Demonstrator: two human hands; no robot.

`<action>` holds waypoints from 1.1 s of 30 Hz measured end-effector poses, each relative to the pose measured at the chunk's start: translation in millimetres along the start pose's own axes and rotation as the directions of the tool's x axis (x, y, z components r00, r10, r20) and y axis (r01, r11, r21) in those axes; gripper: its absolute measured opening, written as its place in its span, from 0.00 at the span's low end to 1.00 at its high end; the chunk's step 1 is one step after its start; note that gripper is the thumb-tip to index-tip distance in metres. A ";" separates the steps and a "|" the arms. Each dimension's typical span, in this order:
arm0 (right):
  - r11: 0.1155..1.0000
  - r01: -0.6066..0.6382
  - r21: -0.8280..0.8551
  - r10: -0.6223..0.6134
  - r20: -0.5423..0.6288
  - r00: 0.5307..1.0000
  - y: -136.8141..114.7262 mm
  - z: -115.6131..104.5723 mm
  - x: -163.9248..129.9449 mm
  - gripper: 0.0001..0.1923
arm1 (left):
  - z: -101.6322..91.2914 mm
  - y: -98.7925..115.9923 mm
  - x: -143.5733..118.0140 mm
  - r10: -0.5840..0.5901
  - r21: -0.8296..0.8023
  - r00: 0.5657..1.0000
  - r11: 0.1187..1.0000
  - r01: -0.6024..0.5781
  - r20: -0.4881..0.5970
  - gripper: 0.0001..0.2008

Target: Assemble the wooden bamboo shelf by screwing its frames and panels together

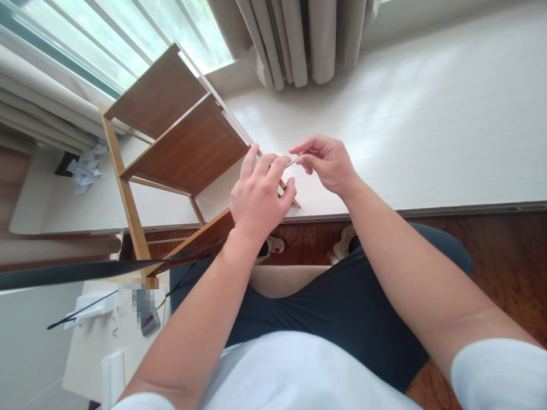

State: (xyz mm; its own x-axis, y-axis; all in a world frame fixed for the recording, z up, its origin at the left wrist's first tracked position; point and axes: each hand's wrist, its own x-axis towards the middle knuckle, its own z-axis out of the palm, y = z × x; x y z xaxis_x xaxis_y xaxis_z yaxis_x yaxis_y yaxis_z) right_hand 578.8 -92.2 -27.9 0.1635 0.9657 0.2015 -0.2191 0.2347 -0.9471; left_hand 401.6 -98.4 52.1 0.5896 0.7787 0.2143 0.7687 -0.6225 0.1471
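Right fingers pinched around rod | slim, silvery, short visible length | left fingers spread, hold unclear

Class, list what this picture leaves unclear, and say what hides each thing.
All in the head view:
1. Thin metal piece: too small to identify, partly covered by the right hand.
2. Wooden rack: part hidden behind the left hand.
3. Grey device: upper part blotted out by pixelation.
4. Loose bits on the side table: too small to identify.
5. Scene beyond the window: blurred, washed out.
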 end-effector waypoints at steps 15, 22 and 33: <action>1.000 0.005 0.007 -0.005 0.027 1.000 2.9 -0.7 0.8 0.18 | 0.7 1.0 -0.5 0.004 0.000 1.000 1.000 -0.004 -0.019 0.17; 0.998 0.036 -0.057 -0.033 0.054 0.998 0.2 -2.3 0.6 0.13 | -2.6 -0.7 -0.3 0.016 -0.022 1.000 1.000 -0.016 -0.005 0.17; 0.986 0.150 -0.071 -0.139 0.143 0.980 13.1 0.4 2.7 0.23 | -40.2 -27.3 5.5 0.000 -0.182 0.999 0.983 0.009 0.052 0.22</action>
State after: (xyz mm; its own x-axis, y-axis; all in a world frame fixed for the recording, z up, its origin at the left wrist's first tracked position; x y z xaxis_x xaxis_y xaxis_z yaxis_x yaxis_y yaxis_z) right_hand 575.9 -86.5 -39.7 0.0529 0.9296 0.3648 -0.1228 0.3686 -0.9215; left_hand 373.9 -80.3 88.1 0.6018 0.7817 0.1640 0.7163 -0.6190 0.3222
